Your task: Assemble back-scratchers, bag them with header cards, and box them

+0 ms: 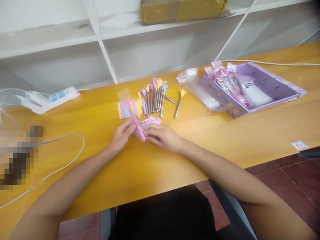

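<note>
Between my hands lies a pink back scratcher [139,128] inside a clear plastic bag, its handle end tilted toward me. My left hand [123,136] is closed on the bag's left side, thumb against the wrapped scratcher. At the handle end, my right hand [163,137] pinches the bag with bent fingers. Just beyond my right fingers rests a small pile of pink printed cards [151,121]. Farther back are loose pastel handles [137,107] in a row. Beside them lie several metal-rod scratchers with hand-shaped heads [156,96], and a yellow-headed one [178,104] is set apart.
A purple open box [272,78] holds bagged pink scratchers [233,83]. Clear plastic bags [197,88] lie at its left. A white power strip [56,99] and cable [75,156] are on the left. A sticker [299,145] is near the right edge; a taped carton [183,10] sits on the shelf.
</note>
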`<state>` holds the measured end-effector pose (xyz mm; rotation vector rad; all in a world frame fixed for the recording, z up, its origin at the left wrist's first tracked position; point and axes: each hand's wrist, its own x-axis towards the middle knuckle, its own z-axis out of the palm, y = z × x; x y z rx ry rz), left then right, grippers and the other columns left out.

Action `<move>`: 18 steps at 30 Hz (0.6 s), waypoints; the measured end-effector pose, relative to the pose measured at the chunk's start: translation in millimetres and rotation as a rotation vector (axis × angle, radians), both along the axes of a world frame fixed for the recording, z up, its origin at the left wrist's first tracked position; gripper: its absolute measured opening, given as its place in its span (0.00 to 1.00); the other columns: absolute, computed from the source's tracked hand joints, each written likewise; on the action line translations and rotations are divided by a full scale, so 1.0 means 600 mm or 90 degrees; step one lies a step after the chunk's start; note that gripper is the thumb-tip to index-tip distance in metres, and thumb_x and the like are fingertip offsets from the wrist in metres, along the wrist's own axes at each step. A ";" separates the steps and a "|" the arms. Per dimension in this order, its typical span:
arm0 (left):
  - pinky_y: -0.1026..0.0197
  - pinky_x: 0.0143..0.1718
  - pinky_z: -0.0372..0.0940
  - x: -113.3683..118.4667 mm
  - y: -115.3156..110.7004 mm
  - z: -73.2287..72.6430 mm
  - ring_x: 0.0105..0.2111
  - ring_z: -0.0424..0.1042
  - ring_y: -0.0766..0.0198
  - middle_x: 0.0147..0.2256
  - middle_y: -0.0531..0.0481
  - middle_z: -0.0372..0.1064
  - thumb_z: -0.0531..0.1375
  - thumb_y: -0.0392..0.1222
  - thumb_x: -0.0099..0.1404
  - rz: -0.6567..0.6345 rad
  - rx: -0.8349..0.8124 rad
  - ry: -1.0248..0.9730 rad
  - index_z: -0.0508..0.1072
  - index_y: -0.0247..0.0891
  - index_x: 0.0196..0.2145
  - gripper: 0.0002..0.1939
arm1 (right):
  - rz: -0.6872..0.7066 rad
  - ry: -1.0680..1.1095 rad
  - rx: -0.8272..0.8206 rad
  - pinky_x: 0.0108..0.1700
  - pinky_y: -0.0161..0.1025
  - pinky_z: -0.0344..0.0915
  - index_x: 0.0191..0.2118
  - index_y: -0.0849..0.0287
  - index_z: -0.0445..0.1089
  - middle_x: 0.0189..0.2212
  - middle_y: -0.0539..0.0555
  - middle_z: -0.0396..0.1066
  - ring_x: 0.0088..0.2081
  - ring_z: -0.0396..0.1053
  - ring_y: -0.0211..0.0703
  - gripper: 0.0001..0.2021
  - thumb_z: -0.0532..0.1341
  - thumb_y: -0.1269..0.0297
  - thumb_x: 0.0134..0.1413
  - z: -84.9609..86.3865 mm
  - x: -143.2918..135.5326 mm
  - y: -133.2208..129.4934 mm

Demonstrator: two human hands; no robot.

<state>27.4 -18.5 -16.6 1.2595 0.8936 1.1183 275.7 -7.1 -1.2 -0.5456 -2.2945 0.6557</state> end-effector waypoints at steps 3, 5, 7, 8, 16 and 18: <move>0.58 0.43 0.76 -0.001 0.002 -0.004 0.43 0.82 0.55 0.44 0.43 0.82 0.72 0.58 0.68 0.034 0.004 -0.006 0.82 0.39 0.46 0.21 | 0.001 -0.021 -0.012 0.42 0.39 0.70 0.50 0.57 0.74 0.42 0.57 0.76 0.40 0.74 0.43 0.08 0.58 0.63 0.77 -0.002 -0.003 -0.004; 0.59 0.43 0.75 0.000 0.003 -0.002 0.42 0.81 0.56 0.42 0.44 0.82 0.73 0.57 0.66 0.055 -0.003 -0.013 0.82 0.39 0.46 0.21 | -0.012 -0.020 -0.039 0.40 0.38 0.68 0.52 0.58 0.73 0.40 0.56 0.75 0.38 0.72 0.42 0.09 0.61 0.59 0.76 -0.003 -0.003 -0.006; 0.60 0.40 0.74 0.002 0.003 0.002 0.38 0.80 0.59 0.40 0.46 0.81 0.75 0.56 0.64 0.088 -0.018 -0.037 0.81 0.38 0.45 0.21 | -0.019 -0.020 -0.092 0.38 0.37 0.67 0.58 0.57 0.70 0.39 0.53 0.75 0.34 0.71 0.40 0.17 0.66 0.54 0.73 -0.005 -0.001 -0.007; 0.61 0.38 0.74 0.003 0.004 0.004 0.36 0.79 0.61 0.38 0.48 0.80 0.76 0.56 0.63 0.108 -0.026 -0.055 0.81 0.38 0.45 0.22 | -0.018 -0.020 -0.122 0.37 0.37 0.66 0.62 0.57 0.68 0.38 0.52 0.75 0.32 0.70 0.39 0.23 0.69 0.52 0.70 -0.005 0.000 -0.007; 0.65 0.31 0.69 0.006 0.010 0.008 0.30 0.74 0.67 0.35 0.52 0.76 0.77 0.55 0.61 0.168 -0.048 -0.113 0.80 0.38 0.42 0.21 | 0.015 -0.005 -0.040 0.38 0.35 0.68 0.59 0.54 0.71 0.43 0.52 0.76 0.33 0.72 0.36 0.14 0.66 0.63 0.72 0.002 0.006 -0.007; 0.65 0.31 0.69 0.005 0.009 0.004 0.30 0.74 0.66 0.35 0.52 0.76 0.76 0.56 0.62 0.150 -0.037 -0.086 0.80 0.38 0.44 0.22 | 0.022 0.003 0.027 0.42 0.36 0.71 0.50 0.55 0.75 0.44 0.54 0.76 0.40 0.75 0.39 0.05 0.62 0.64 0.75 0.004 0.005 -0.005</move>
